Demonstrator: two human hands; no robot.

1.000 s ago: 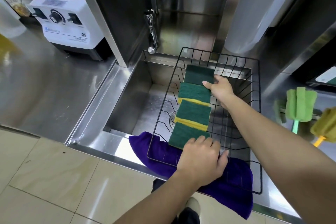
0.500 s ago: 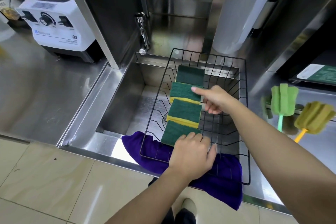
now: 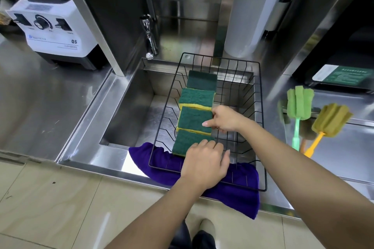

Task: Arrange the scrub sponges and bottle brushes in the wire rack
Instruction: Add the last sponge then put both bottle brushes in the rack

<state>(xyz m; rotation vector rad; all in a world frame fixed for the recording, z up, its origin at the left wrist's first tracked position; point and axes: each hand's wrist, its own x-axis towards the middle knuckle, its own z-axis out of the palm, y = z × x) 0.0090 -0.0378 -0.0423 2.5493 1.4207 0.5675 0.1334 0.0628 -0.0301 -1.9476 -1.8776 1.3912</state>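
A white blender base (image 3: 53, 32) is seen at the far left on the steel counter (image 3: 40, 99), with a chrome tap (image 3: 150, 40) to its right above the sink (image 3: 129, 111). A black wire rack (image 3: 261, 127) is set across the sink, its near end resting on a purple cloth (image 3: 238, 192). Four scrub sponges are lined up, overlapping, along the rack's left side from far to near: the farthest sponge (image 3: 202, 80), the second sponge (image 3: 196, 99), the third sponge (image 3: 192, 120) and the nearest sponge (image 3: 186, 141). The left hand (image 3: 204, 164) is laid palm down, fingers loosely spread, over the near right corner of the nearest sponge and the rack wires; nothing is gripped. The right hand (image 3: 224, 119) is curled, its fingers pressed against the right edge of the third sponge. On the counter at the right, outside the rack, a green bottle brush (image 3: 298, 107) and a yellow bottle brush (image 3: 327, 121) are lying side by side, sponge heads far, handles near
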